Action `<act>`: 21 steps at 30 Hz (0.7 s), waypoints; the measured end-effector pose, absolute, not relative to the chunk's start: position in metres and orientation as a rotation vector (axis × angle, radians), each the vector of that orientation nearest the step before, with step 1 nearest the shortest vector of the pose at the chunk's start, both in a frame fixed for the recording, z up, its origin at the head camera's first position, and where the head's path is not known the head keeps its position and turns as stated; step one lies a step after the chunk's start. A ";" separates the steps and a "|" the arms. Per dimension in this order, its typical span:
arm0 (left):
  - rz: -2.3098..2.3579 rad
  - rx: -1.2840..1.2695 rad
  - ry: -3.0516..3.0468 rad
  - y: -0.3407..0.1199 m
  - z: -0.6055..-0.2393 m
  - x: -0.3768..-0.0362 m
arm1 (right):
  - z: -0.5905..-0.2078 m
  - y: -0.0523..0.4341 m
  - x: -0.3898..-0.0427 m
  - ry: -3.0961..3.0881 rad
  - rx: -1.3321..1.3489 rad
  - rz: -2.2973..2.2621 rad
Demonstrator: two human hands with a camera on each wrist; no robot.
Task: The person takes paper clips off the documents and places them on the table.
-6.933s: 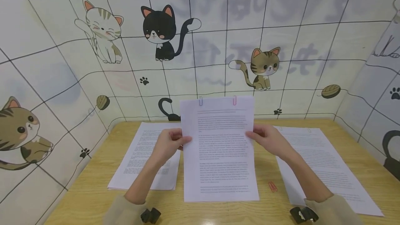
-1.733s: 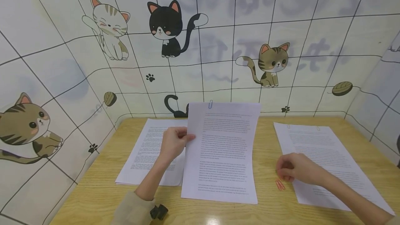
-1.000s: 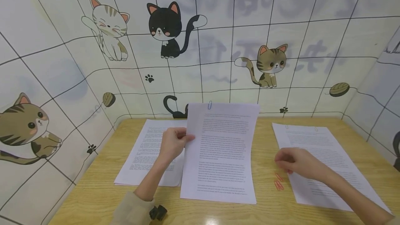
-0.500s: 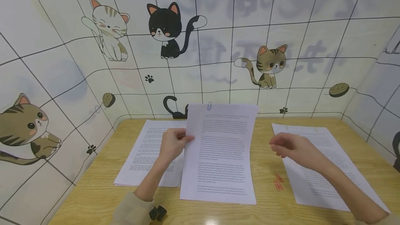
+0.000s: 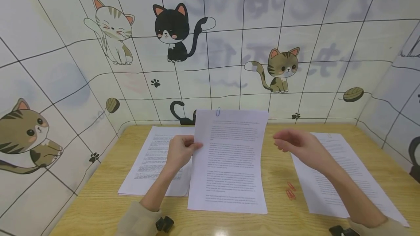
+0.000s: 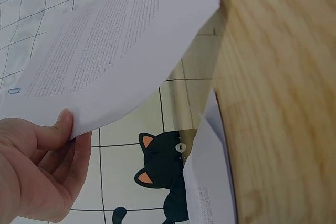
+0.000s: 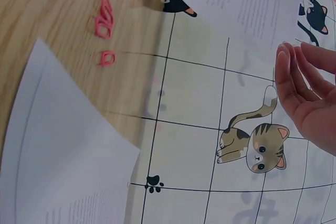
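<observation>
Wooden table (image 5: 98, 207): left hand (image 5: 178, 152) pinches the upright printed sheet (image 5: 229, 163); right hand (image 5: 298, 146), fingers relaxed, hovers empty beside it.

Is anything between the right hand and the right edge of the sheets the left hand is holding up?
Nothing visible. The right hand hangs in open air beside the held sheets, which the left hand pinches; the red paper clips lie lower, on the table.

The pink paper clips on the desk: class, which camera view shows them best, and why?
The right wrist view: the pink paper clips appear large and separate. The head view shows them small beside the sheets; the left wrist view misses them.
</observation>
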State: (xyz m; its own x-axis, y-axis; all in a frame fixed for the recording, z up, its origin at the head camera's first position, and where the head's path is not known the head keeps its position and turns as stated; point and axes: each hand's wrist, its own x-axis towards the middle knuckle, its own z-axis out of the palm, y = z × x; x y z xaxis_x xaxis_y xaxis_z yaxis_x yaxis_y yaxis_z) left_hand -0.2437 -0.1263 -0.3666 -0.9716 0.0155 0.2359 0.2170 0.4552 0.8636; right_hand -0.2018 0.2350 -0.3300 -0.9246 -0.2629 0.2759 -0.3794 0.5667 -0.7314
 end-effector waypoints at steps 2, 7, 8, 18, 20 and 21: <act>-1.536 -0.199 -2.509 -0.126 -0.367 -0.244 | -0.328 0.232 -0.203 -2.634 0.556 1.299; -1.530 -0.202 -2.508 -0.126 -0.368 -0.244 | -0.323 0.224 -0.204 -2.595 0.544 1.307; -1.527 -0.204 -2.509 -0.126 -0.368 -0.245 | -0.322 0.222 -0.205 -2.584 0.542 1.317; -1.524 -0.213 -2.501 -0.124 -0.369 -0.244 | -0.307 0.204 -0.209 -2.432 0.606 1.402; -1.518 -0.215 -2.498 -0.123 -0.369 -0.244 | -0.304 0.200 -0.210 -2.397 0.614 1.400; -1.513 -0.220 -2.497 -0.123 -0.369 -0.244 | -0.303 0.198 -0.211 -2.384 0.613 1.395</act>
